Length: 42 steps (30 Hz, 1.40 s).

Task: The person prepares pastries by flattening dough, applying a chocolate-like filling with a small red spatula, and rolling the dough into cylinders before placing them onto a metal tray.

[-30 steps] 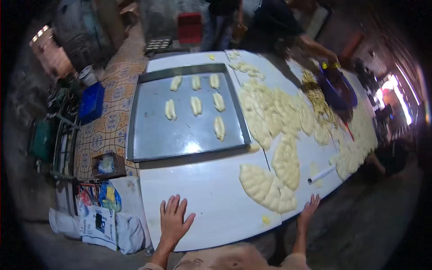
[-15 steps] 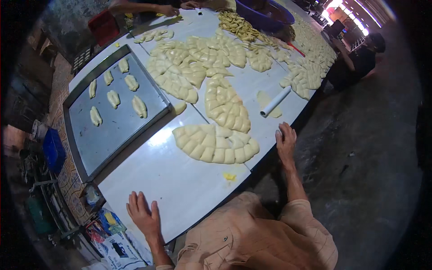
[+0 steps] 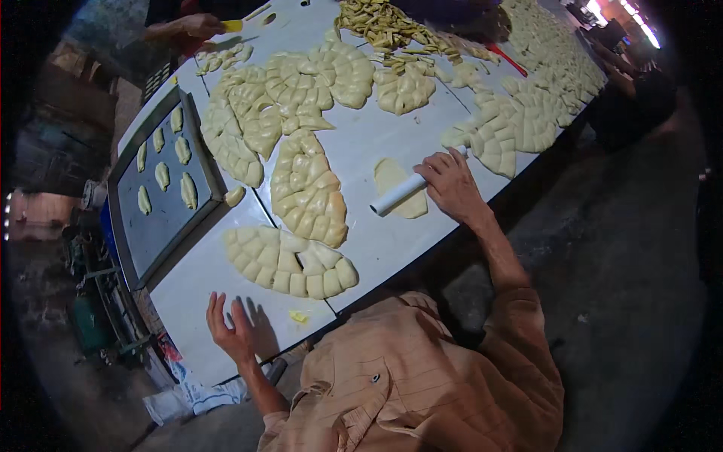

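My right hand grips the right end of a white, tube-like rolling pin. Under the pin lies a thin, flattened piece of dough. My left hand hovers by the table's near left edge, fingers apart, holding nothing. Closest to it is a fan of scored dough pieces, with a small yellow lump beside that fan. Another slab of joined dough pieces lies just beyond, and a small dough piece rests near the tray.
A metal tray with several shaped dough pieces stands on the left of the white table. Filling strips and more dough cover the far side, near a red-handled tool. Another person's hand holds something yellow at far left.
My right hand has moved forward from the table edge and taken hold of the rolling pin. My left hand has lifted slightly. The view has turned, so the table appears shifted leftward.
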Each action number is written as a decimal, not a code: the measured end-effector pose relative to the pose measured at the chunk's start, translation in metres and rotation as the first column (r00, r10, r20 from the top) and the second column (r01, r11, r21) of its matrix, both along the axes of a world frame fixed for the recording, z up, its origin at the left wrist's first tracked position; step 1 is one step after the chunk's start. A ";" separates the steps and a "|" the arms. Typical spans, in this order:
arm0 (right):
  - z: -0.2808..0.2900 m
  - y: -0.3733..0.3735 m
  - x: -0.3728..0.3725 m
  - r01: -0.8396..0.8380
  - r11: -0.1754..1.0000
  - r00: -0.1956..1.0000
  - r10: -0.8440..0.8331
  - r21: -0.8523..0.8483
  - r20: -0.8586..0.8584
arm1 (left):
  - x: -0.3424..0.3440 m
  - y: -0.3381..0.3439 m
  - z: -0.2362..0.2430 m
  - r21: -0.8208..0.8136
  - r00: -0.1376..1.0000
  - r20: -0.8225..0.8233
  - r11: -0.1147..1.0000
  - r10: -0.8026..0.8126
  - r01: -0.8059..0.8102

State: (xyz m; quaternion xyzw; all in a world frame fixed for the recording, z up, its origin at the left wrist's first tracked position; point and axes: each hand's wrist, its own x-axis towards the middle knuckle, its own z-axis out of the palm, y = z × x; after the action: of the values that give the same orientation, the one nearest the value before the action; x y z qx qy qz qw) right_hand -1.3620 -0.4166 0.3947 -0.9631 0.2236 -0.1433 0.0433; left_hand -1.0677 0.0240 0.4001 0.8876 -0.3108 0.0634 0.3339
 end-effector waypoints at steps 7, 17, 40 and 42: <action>0.009 -0.023 -0.010 0.034 0.979 0.970 -0.081 0.202 0.231 | -0.057 -0.117 0.034 0.037 0.954 -0.008 0.953 -0.300 0.300; -0.020 -0.016 0.021 0.366 0.919 0.931 -0.365 -0.144 0.036 | -0.118 -0.244 0.014 0.279 0.690 -0.155 0.638 -0.707 0.718; -0.021 -0.028 0.050 -0.372 0.894 0.910 0.404 0.248 -0.090 | -0.150 -0.321 -0.036 0.585 0.906 -0.029 0.728 -0.421 0.357; -0.028 -0.029 0.043 -0.364 0.893 0.913 0.399 0.264 -0.088 | -0.153 -0.318 -0.039 0.511 0.934 -0.051 0.794 -0.354 0.329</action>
State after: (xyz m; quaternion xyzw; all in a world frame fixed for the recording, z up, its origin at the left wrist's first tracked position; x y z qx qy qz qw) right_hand -1.3187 -0.4460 0.3672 -0.9833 0.0481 -0.0359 0.1717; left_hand -1.2206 -0.2936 0.3613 0.8714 -0.4791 -0.0619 0.0850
